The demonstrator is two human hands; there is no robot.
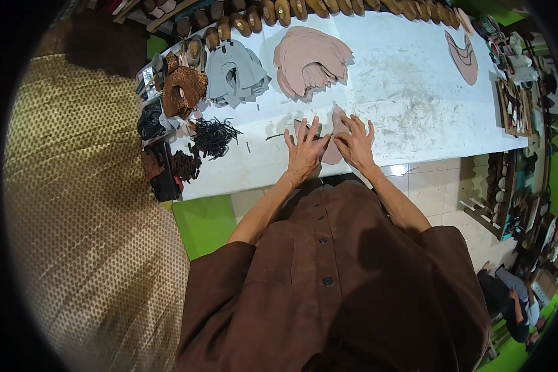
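A curved pink shoe-upper piece (333, 155) lies on the white table close to its front edge, partly hidden under my fingers. My left hand (305, 152) is over its left side, thumb and forefinger pinched together and the other fingers spread. A thin black braided strip (274, 136) runs along the table to this hand and seems to continue to the pinch. On the piece's right side, my right hand (356, 144) also pinches with thumb and forefinger, the other fingers raised. What lies between the right fingertips is too small to make out.
Stacks of pink pieces (291, 56) and grey pieces (220, 68) lie farther back. Leopard-patterned pieces (185, 93) and a heap of black strips (214, 137) are at left. Shoe lasts (283, 12) line the back edge. A wooden tool rack (511, 111) stands at right.
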